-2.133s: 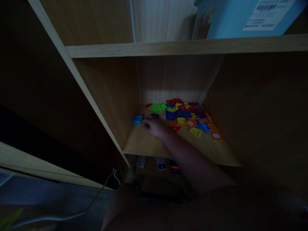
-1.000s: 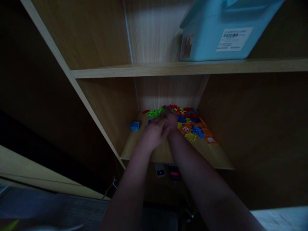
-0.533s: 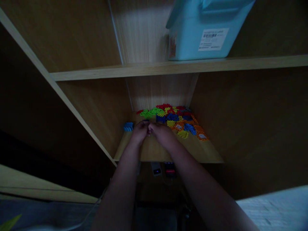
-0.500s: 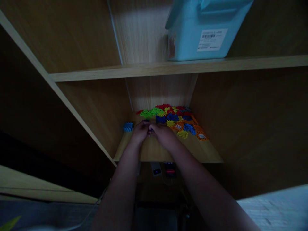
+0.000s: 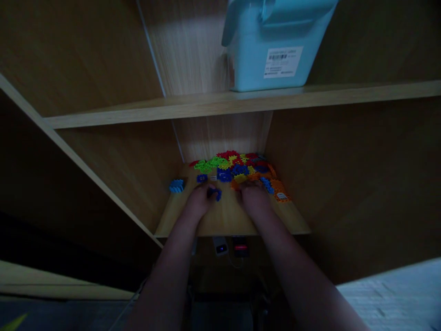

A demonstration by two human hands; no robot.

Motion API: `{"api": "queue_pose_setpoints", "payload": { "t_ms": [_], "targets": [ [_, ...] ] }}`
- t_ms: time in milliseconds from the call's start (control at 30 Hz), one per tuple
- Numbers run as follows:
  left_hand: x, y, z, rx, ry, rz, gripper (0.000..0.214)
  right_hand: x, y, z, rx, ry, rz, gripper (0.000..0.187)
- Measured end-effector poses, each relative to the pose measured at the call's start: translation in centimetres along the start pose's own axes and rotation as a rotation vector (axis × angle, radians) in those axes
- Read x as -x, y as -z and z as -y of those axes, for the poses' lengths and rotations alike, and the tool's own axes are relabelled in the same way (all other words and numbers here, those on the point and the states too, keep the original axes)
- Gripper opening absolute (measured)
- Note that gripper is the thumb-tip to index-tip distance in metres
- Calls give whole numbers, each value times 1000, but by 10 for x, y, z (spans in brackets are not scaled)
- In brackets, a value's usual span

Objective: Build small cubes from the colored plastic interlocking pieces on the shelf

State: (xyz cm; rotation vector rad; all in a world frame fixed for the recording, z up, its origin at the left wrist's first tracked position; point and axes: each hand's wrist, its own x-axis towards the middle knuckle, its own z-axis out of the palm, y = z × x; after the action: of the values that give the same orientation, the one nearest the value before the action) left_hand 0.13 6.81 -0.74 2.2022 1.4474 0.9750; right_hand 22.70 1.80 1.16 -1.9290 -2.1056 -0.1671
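Note:
My left hand (image 5: 200,200) is closed on a dark blue toothed building piece (image 5: 217,194), held low over the front of the shelf. My right hand (image 5: 254,196) reaches into the near side of the heap, with its fingers curled at an orange building piece (image 5: 235,185); the hand covers part of it. Behind the hands lie a blue square piece (image 5: 224,174) and a smaller dark blue piece (image 5: 201,178). Green pieces (image 5: 206,165) and red pieces (image 5: 229,154) are spread along the back.
A light blue stack of pieces (image 5: 177,185) stands by the left side wall. Overhead, a pale blue bin (image 5: 251,59) sits on the upper shelf (image 5: 193,108). Below the work shelf (image 5: 223,225) are a white device (image 5: 220,246) and a dark device with a red light (image 5: 240,247).
My hands, together before, have come apart. The left keeps a dark blue piece, while the right has moved right to the orange pieces. The camera view has shifted slightly.

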Motion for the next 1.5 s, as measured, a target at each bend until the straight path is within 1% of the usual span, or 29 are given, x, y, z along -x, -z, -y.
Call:
{"api": "queue_pose_setpoints", "payload": {
  "t_ms": [100,200,267,333,400,467,567,633,700,767,867,933,1000,1100,1167,1200,1267,1300,1400,1500],
  "targets": [
    [7,-1,-9,-146,-99,32,8,2,0,1,28,-125,-40,27],
    [10,-2,-12,-270,-147,40,11,4,0,0,54,-260,-82,31],
    [10,0,-10,-285,-153,63,15,4,-1,-2,63,-323,-110,34],
    [10,4,-7,-267,-169,98,15,4,0,-2,48,-336,-132,36],
    [11,10,-5,-233,-201,131,17,3,2,0,9,-267,-143,38],
    [12,17,-3,-180,-228,141,25,2,2,5,-45,-125,-138,39],
    [13,24,1,-129,-237,121,40,1,-3,14,-116,98,-126,40],
    [13,24,4,-118,-244,110,44,1,-9,18,-136,173,-106,41],
    [11,22,6,-104,-254,110,45,2,-13,18,-131,155,-77,39],
    [9,18,9,-88,-264,111,47,3,-15,17,-111,55,-68,37],
    [6,11,11,-89,-261,89,51,4,-13,15,-81,-93,-91,35],
    [5,7,11,-99,-261,80,53,4,-13,15,-82,-123,-98,36],
    [4,5,9,-104,-263,73,52,3,-15,15,-100,-89,-107,39],
    [3,4,5,-115,-245,47,50,2,-20,16,-130,74,-97,49],
    [3,5,2,-143,-211,23,47,0,-24,17,-153,173,-39,53],
    [4,5,1,-156,-195,17,45,-1,-26,17,-166,195,2,55],
    [4,6,1,-162,-189,24,43,-4,-29,17,-185,186,62,56],
    [5,7,1,-156,-195,30,43,-5,-29,17,-188,178,72,56],
    [5,9,5,-143,-193,28,43,-7,-29,16,-176,205,31,51],
    [4,11,9,-160,-138,-19,37,-7,-24,16,-157,239,-25,40]
  ]
}}
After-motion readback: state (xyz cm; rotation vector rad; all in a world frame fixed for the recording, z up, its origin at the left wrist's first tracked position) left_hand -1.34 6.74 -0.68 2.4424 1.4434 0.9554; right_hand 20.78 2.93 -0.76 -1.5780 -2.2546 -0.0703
